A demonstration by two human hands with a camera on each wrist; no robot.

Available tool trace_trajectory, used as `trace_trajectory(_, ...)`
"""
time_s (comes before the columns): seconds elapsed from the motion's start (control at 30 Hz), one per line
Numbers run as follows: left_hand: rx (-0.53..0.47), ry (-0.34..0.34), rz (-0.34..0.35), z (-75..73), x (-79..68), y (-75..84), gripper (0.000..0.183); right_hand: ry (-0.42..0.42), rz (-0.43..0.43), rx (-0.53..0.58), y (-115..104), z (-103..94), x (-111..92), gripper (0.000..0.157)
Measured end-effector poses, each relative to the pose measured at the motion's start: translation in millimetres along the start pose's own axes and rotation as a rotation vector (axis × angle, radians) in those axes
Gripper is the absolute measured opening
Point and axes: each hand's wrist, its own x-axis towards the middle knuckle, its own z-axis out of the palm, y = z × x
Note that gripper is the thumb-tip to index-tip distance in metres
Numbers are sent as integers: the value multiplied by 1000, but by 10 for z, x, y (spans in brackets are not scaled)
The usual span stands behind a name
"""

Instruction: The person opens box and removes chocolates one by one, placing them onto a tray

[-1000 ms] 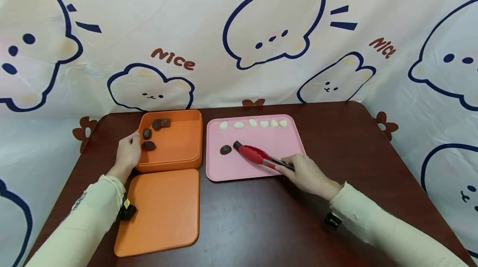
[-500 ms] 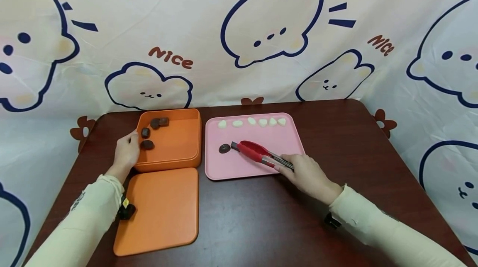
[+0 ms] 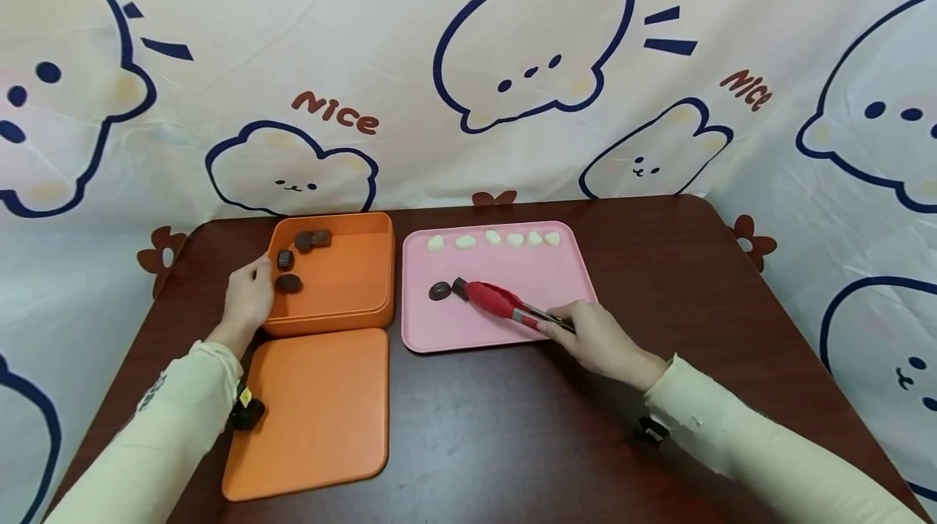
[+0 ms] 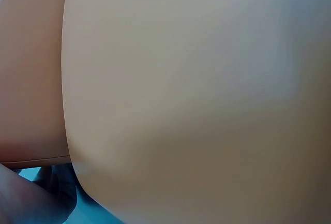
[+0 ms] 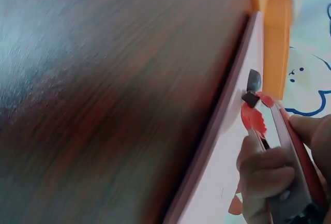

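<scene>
My right hand (image 3: 596, 337) grips a pair of red-headed metal tongs (image 3: 498, 300) over the pink tray (image 3: 512, 325). Between the tong tips in the right wrist view is a dark square chocolate (image 5: 251, 99). Just left of it on the tray lies an oval chocolate (image 3: 440, 290). At the far left, my left hand (image 3: 249, 296) holds the left wall of the orange box (image 3: 351, 272). Inside that box, several brown chocolates (image 3: 289, 283) sit along its left and back. The left wrist view shows mostly the lid, with my left fingers partly hidden.
White pieces (image 3: 465, 242) stand in a row along the tray's back edge. The orange lid (image 3: 315, 418) lies flat in front of the box. Brown tabletop (image 3: 468, 434) extends in front of the tray, and a printed cloth (image 3: 410, 60) hangs behind the table.
The tong heads spread slightly half a second ago and are closer together now, at the square chocolate. My left hand stays at the box.
</scene>
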Motion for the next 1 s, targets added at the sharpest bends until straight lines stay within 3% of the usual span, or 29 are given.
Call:
trace_trajectory(0.23,-6,-1,3,-4,20,5,60,-27,65,-2,-2,-48,30,26)
trace_trajectory(0.5,-4,-5,-13,10,12,-2,60,2,112,-9,-18,-115,11,25)
trace_trajectory(1.0,-1,9,-20,-5,32,-35,60,24,44,142,-140,-79,158,23)
